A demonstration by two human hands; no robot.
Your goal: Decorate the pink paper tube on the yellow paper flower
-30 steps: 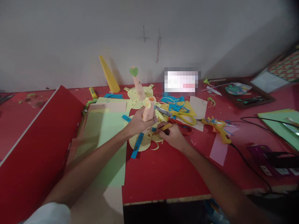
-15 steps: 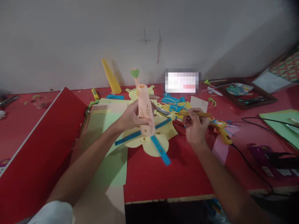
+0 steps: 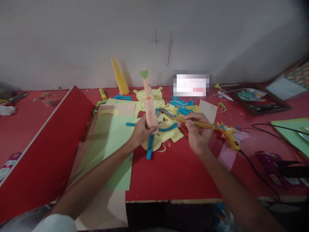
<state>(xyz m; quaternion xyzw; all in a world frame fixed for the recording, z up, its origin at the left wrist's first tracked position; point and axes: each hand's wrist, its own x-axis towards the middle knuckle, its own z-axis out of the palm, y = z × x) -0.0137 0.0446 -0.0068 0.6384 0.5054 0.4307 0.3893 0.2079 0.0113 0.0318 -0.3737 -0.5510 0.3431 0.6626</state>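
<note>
My left hand (image 3: 139, 133) is closed around the lower part of a pink paper tube (image 3: 151, 111) with gold writing on it. The tube stands tilted on a pale yellow scalloped paper base (image 3: 154, 144), from which blue paper strips (image 3: 150, 146) stick out. In my right hand (image 3: 199, 133) a slim yellow-brown stick (image 3: 202, 124) is pinched between thumb and fingers. Its left end points at the tube, beside a silvery metal piece (image 3: 167, 112); whether the two are joined I cannot tell. Behind stands another pink tube (image 3: 147, 85) topped with a green heart (image 3: 144, 74).
Blue paper scraps (image 3: 185, 110) lie behind my right hand. A yellow glue gun (image 3: 231, 139) with a black cord rests to the right, near a dark tray (image 3: 263, 109). At left are green paper sheets (image 3: 113, 145) and a raised red board (image 3: 53, 151). A yellow cone (image 3: 120, 77) leans on the wall.
My left hand has lowered and turned the tube and its base, so the blue strips point differently. My right hand has brought the stick's end closer to the tube.
</note>
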